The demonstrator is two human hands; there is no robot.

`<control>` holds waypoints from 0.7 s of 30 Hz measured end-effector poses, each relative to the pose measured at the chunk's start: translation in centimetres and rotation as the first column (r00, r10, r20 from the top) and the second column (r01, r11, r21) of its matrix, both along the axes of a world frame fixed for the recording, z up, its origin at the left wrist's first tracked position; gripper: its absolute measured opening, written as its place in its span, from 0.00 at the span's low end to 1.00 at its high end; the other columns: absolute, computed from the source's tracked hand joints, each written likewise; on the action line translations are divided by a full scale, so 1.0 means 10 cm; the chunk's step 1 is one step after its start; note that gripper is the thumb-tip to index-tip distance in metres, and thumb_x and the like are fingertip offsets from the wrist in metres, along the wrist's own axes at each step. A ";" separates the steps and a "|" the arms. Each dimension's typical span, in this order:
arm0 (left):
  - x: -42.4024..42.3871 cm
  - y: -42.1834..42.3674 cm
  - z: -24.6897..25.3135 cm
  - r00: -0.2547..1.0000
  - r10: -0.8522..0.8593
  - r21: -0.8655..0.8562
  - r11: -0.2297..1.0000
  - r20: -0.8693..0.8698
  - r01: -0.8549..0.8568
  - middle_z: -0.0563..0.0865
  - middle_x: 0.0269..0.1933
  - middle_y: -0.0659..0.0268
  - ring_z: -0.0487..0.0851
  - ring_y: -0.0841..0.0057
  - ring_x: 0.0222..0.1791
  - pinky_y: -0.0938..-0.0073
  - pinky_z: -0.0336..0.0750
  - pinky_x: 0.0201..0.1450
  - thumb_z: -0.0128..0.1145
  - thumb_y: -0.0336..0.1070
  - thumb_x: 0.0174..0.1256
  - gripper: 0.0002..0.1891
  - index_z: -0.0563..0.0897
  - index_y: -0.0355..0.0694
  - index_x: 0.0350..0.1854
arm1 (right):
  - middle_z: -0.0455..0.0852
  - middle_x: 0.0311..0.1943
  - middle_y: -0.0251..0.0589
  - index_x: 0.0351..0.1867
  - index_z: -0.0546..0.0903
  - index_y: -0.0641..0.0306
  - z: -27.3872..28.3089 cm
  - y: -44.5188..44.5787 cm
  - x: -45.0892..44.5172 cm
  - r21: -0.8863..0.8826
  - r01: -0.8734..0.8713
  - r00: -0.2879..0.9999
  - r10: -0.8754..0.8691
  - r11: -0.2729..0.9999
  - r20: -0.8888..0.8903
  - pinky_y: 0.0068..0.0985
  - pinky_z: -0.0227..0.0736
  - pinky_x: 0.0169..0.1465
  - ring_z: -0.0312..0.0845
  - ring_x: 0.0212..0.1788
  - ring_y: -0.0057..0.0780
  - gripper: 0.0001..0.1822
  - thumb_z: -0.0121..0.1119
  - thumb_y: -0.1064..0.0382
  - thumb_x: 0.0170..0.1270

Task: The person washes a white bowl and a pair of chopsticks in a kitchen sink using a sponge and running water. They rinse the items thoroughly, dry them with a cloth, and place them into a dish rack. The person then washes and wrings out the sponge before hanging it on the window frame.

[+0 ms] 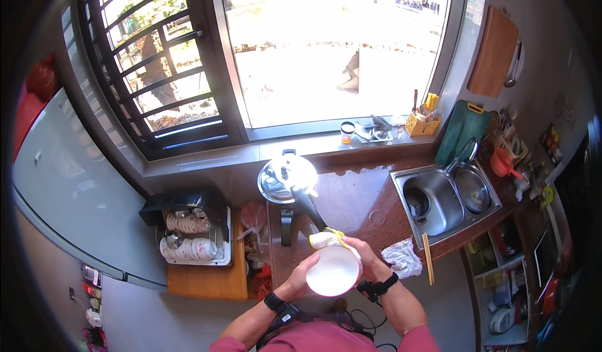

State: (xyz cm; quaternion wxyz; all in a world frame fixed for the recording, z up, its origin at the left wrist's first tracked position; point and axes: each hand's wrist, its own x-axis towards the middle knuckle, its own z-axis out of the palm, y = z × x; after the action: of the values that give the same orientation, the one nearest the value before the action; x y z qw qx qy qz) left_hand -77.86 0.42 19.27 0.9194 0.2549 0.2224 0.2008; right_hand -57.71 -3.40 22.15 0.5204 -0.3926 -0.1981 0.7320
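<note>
My left hand grips a white bowl by its left side, thumb at the rim. The bowl's hollow faces up towards me, and nothing shows inside it. My right hand is at the bowl's far right side with a white cloth edged in yellow. That cloth is bunched against the bowl's far outer side; the right fingers are partly hidden behind cloth and bowl. Just beyond them stands a shiny pressure cooker with its lid on, its long black handle pointing towards my hands.
On the right, a steel double sink holds a pot. Wooden chopsticks jut over the counter's front edge beside a crumpled white rag. A dish rack with stacked bowls stands at left. A green cutting board leans behind the sink.
</note>
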 end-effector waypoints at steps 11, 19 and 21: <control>-0.01 0.07 -0.72 0.875 0.400 0.705 0.702 -0.272 -0.102 0.81 0.62 0.57 0.77 0.71 0.64 0.69 0.68 0.69 0.41 0.51 0.85 0.26 0.72 0.34 0.69 | 0.80 0.43 0.46 0.48 0.81 0.62 0.09 -0.17 -0.28 0.568 -0.371 0.000 -0.611 0.735 0.791 0.43 0.71 0.55 0.77 0.53 0.46 0.14 0.64 0.66 0.59; -0.02 0.03 -0.18 0.760 0.537 0.912 0.371 -0.366 0.177 0.81 0.59 0.54 0.79 0.69 0.62 0.67 0.71 0.67 0.42 0.51 0.84 0.25 0.72 0.34 0.68 | 0.84 0.50 0.47 0.52 0.81 0.65 -0.51 -0.21 -0.45 0.202 -0.489 -0.010 -0.237 0.849 0.971 0.39 0.74 0.59 0.80 0.56 0.43 0.20 0.63 0.58 0.61; -0.05 0.06 -0.20 0.768 0.532 0.919 0.347 -0.356 0.186 0.81 0.61 0.49 0.80 0.62 0.63 0.64 0.72 0.65 0.45 0.53 0.82 0.26 0.73 0.34 0.67 | 0.85 0.53 0.49 0.57 0.80 0.68 -0.67 -0.20 -0.45 0.247 -0.486 0.423 -0.022 0.838 0.906 0.36 0.74 0.60 0.81 0.58 0.42 0.23 0.63 0.59 0.63</control>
State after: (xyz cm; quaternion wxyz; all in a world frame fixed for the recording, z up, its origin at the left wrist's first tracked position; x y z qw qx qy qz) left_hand -78.37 1.02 17.23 0.4576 0.7460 0.3798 0.2999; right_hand -62.24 -5.43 15.47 0.3086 -0.5395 -0.6653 0.4137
